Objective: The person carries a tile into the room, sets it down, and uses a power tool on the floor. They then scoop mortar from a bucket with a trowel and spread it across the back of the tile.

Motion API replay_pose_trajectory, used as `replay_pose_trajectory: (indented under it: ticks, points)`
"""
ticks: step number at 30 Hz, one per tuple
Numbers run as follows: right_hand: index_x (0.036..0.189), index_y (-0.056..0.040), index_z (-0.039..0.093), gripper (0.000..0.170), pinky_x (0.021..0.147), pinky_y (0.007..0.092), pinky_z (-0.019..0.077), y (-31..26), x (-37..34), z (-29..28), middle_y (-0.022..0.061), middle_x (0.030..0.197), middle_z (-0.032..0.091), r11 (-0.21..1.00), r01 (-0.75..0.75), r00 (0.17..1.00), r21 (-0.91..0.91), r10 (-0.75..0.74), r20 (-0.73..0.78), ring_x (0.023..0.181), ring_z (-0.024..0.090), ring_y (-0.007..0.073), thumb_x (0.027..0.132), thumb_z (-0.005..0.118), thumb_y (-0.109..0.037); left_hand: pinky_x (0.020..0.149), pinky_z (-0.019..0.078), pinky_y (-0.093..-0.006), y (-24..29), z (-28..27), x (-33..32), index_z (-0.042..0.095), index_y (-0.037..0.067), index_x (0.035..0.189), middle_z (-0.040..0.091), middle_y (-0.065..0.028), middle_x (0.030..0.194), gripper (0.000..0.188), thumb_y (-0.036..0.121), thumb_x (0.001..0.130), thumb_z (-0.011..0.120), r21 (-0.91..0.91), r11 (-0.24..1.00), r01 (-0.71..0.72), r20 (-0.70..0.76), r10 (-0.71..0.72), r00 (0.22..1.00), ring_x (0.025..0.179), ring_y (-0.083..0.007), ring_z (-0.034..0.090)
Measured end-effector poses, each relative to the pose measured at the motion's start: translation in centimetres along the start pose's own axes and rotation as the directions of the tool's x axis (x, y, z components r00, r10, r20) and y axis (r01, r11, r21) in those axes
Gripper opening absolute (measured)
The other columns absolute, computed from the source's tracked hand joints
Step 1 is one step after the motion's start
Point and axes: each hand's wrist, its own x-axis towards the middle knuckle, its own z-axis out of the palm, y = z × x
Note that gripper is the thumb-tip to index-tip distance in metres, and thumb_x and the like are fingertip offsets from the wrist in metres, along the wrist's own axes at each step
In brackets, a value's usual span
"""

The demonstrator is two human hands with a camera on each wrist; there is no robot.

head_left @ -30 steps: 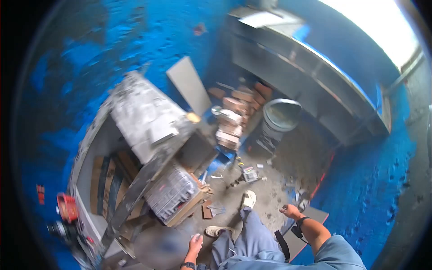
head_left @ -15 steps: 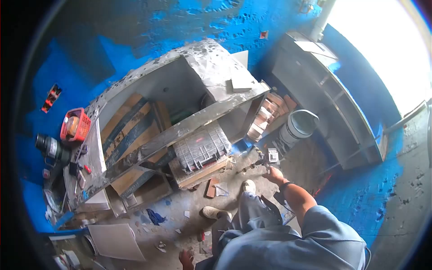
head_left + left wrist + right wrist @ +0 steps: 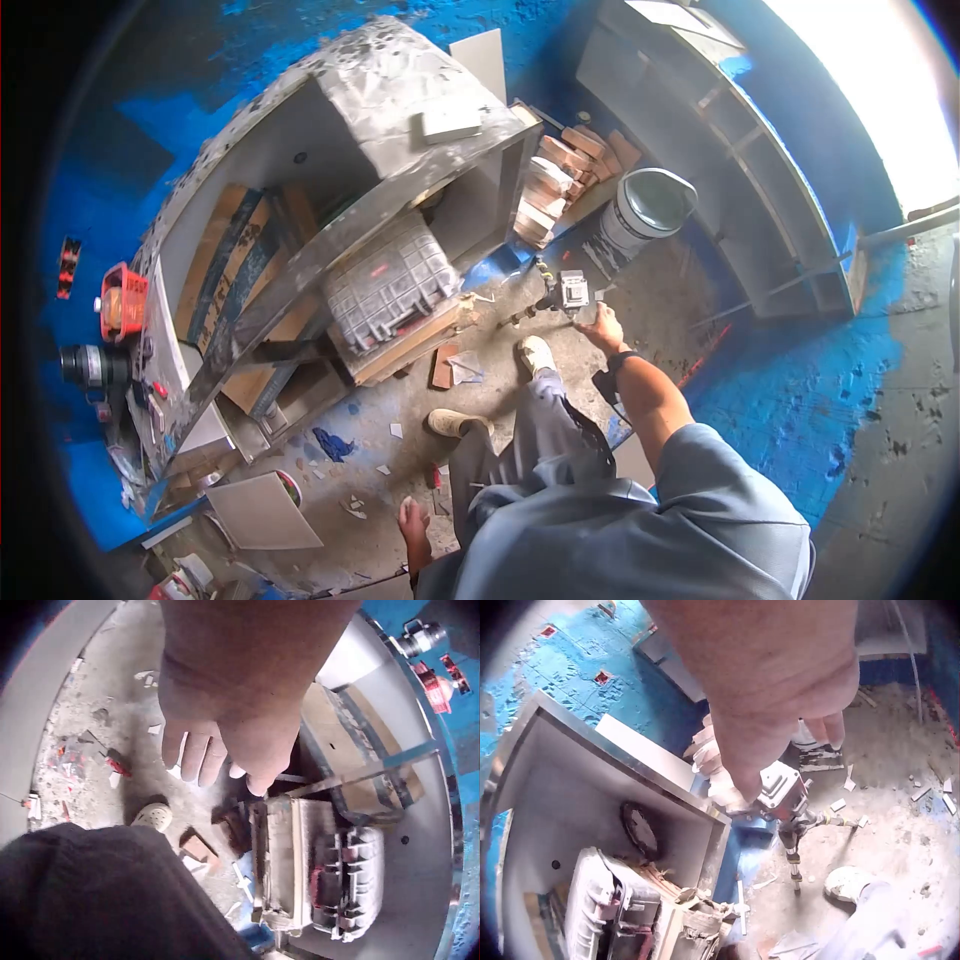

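A small boxy device (image 3: pixel 573 290) stands on a short tripod (image 3: pixel 793 840) on the floor, in front of the person's feet. Right beside it is my right hand (image 3: pixel 601 328); in the right wrist view that hand (image 3: pixel 780 720) reaches over the device (image 3: pixel 781 787) with thumb and fingers apart, and whether it touches cannot be told. My left hand (image 3: pixel 413 520) hangs low by the person's leg, and the left wrist view shows its fingers (image 3: pixel 201 754) loose, with nothing held.
At the left is a dusty counter frame (image 3: pixel 300 250) with a grey hard case (image 3: pixel 392 280) on a box. Stacked bricks (image 3: pixel 545 190), a white bucket (image 3: pixel 655 205) and a grey shelf unit (image 3: pixel 740 150) lie beyond the tripod. A leaning panel (image 3: pixel 265 512) and floor scraps are lower left.
My right hand has moved forward from beside the legs to the device. My left hand hangs lower beside the leg. The head view has shifted.
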Motion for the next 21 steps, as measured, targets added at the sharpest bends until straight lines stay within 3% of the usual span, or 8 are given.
replay_pose_trajectory:
  ticks: [3,5,7,9,12,13,16,21]
  points:
    - [0.143,-0.0063,0.027,0.096,0.097,0.0474,0.0454,0.9,4.1,1.5,0.0233,0.137,0.041,0.997,-0.03,0.998,0.076,0.026,0.062,0.118,0.051,0.0428,0.07,0.079,-0.041,0.062,0.0436,-0.0244,3.9,5.5,-2.0,0.053,0.006,0.129,0.06,-0.0029,0.089,0.04,0.025,0.094,0.058,-0.061,0.973,-0.223,-0.082,0.218,0.973,0.075,-0.0087,0.055]
    - [0.146,-0.0081,0.022,0.099,0.097,0.0505,0.0442,0.6,6.9,2.3,0.023,0.14,0.036,0.988,-0.07,0.995,0.134,0.06,0.076,0.12,0.048,0.0471,0.07,0.079,-0.039,0.061,0.0421,-0.0242,4.2,7.0,-2.9,0.055,0.005,0.126,0.059,-0.0025,0.086,0.037,0.022,0.093,0.059,0.128,0.967,-0.221,0.009,0.222,0.975,0.072,-0.0077,0.052]
    - [0.148,-0.0082,0.019,0.103,0.102,0.0503,0.0406,-0.4,8.2,2.4,0.023,0.146,0.031,0.974,-0.142,0.987,0.176,0.127,0.094,0.126,0.041,0.0484,0.07,0.08,-0.038,0.059,0.0406,-0.0241,4.9,8.5,-4.3,0.057,0.005,0.124,0.059,-0.0021,0.083,0.035,0.019,0.092,0.059,0.31,0.926,-0.214,0.078,0.2,0.977,0.069,-0.0067,0.049]
    - [0.15,-0.0093,0.016,0.107,0.106,0.0507,0.0375,-1.0,9.8,2.6,0.0238,0.151,0.024,0.962,-0.204,0.977,0.179,0.189,0.101,0.133,0.034,0.0466,0.07,0.081,-0.038,0.073,0.0471,-0.0279,4.9,10.4,-6.2,0.051,0.002,0.128,0.062,-0.0061,0.092,0.045,0.025,0.091,0.061,0.457,0.887,-0.061,0.097,0.018,0.995,0.085,-0.013,0.057]
    - [0.151,-0.0105,0.012,0.11,0.108,0.0508,0.0344,-1.5,11.4,4.5,0.0246,0.154,0.019,0.955,-0.204,0.977,0.213,0.185,0.107,0.139,0.025,0.0444,0.07,0.081,-0.038,0.072,0.0474,-0.0274,6.4,13.8,-9.3,0.051,0.001,0.129,0.061,-0.006,0.091,0.047,0.024,0.089,0.062,0.51,0.86,0.02,0.031,-0.041,0.999,0.083,-0.0129,0.057]
    - [0.151,-0.0099,0.012,0.11,0.109,0.0505,0.0336,-1.5,11.8,5.1,0.0253,0.154,0.02,0.959,-0.181,0.983,0.22,0.167,0.081,0.139,0.025,0.0437,0.07,0.081,-0.038,0.073,0.0473,-0.0266,5.4,13.9,-9.3,0.051,0.001,0.13,0.061,-0.0059,0.091,0.048,0.024,0.089,0.062,0.474,0.879,-0.048,0.012,0.048,0.999,0.083,-0.0127,0.057]
    - [0.151,-0.0091,0.012,0.108,0.109,0.0497,0.0334,-1.9,12.1,4.8,0.0267,0.152,0.022,0.966,-0.197,0.978,0.167,0.182,0.101,0.138,0.029,0.0436,0.071,0.079,-0.039,0.066,0.0409,-0.0245,6.4,15.9,-10.5,0.055,-0.001,0.126,0.053,0.0009,0.077,0.041,0.018,0.09,0.061,0.46,0.888,-0.02,-0.058,0.053,0.997,0.072,-0.0076,0.047]
    - [0.151,-0.0086,0.012,0.108,0.109,0.0474,0.035,-1.8,12.6,4.6,0.0266,0.151,0.023,0.971,-0.193,0.975,0.141,0.175,0.135,0.135,0.033,0.0444,0.071,0.08,-0.036,0.065,0.0403,-0.0235,7.1,18.7,-11.9,0.053,-0.002,0.128,0.05,0.0028,0.077,0.044,0.018,0.09,0.061,0.367,0.93,-0.021,-0.043,0.039,0.998,0.071,-0.0075,0.046]
